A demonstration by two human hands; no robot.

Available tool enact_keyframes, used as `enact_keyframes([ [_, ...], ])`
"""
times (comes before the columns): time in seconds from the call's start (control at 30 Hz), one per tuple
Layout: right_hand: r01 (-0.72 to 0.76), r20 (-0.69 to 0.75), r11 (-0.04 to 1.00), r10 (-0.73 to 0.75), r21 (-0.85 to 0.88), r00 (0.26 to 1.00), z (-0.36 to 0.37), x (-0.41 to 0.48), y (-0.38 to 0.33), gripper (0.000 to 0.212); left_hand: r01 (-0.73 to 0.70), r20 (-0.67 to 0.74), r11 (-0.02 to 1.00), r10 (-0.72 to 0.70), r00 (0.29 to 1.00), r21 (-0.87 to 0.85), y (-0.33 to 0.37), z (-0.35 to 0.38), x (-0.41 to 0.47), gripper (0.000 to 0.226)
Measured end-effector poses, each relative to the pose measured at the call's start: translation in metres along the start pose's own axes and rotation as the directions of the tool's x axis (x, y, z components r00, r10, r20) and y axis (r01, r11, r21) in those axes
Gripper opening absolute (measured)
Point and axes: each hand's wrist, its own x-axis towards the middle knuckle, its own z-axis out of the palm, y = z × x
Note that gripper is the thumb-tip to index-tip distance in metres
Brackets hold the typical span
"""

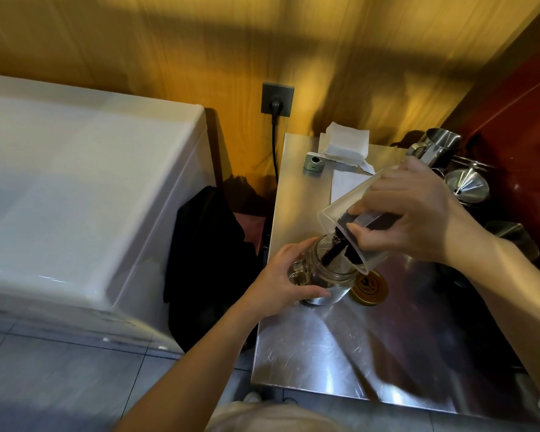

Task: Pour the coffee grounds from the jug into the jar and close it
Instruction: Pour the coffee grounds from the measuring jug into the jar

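Note:
A clear glass jar (331, 275) stands near the left edge of the steel table (340, 347), and my left hand (281, 275) grips its left side. My right hand (409, 213) holds a clear plastic jug (340, 213) tilted down to the left, its lip over the jar's mouth. Dark coffee grounds (334, 251) run from the jug into the jar. The gold jar lid (370, 288) lies flat on the table just right of the jar.
A small grey device (315, 162), a stack of white paper filters (345, 145) and a paper sheet sit at the table's back. Steel pitcher (437, 146) and funnel (466, 185) stand at the right. A white appliance (75, 198) and dark cloth (206, 251) lie left.

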Motion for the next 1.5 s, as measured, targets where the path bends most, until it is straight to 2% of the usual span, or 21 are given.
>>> enact_keyframes([
  [0.37, 0.058, -0.024, 0.998, -0.059, -0.018, 0.998, 0.0043, 0.0015, 0.0000, 0.022, 0.006, -0.002, 1.000, -0.006, 1.000, -0.013, 0.0045, -0.0012, -0.0010, 0.080],
  [0.73, 0.069, -0.032, 0.998, -0.069, -0.003, 0.997, 0.0038, 0.0008, -0.0019, 0.030, 0.010, -0.001, 1.000, -0.010, 1.000, -0.021, 0.0046, -0.0008, -0.0005, 0.081],
  [0.97, 0.071, -0.006, 0.997, -0.071, -0.024, 0.997, -0.0020, 0.0049, -0.0026, 0.019, 0.005, -0.004, 1.000, -0.005, 1.000, -0.015, 0.0049, -0.0007, -0.0010, 0.082],
  [1.1, 0.064, 0.001, 0.998, -0.064, -0.008, 0.998, -0.0003, 0.0034, -0.0023, 0.027, 0.000, -0.009, 1.000, 0.000, 1.000, -0.019, 0.0049, -0.0003, -0.0011, 0.081],
  [1.33, 0.048, -0.017, 0.998, -0.049, -0.035, 0.999, -0.0005, 0.0022, -0.0020, 0.020, -0.001, -0.004, 1.000, 0.001, 1.000, -0.031, 0.0057, -0.0014, -0.0016, 0.081],
  [1.5, 0.093, 0.002, 0.995, -0.093, -0.025, 0.996, -0.0002, 0.0037, -0.0081, 0.019, 0.005, -0.001, 0.999, -0.005, 1.000, -0.036, 0.0068, -0.0014, -0.0011, 0.080],
])
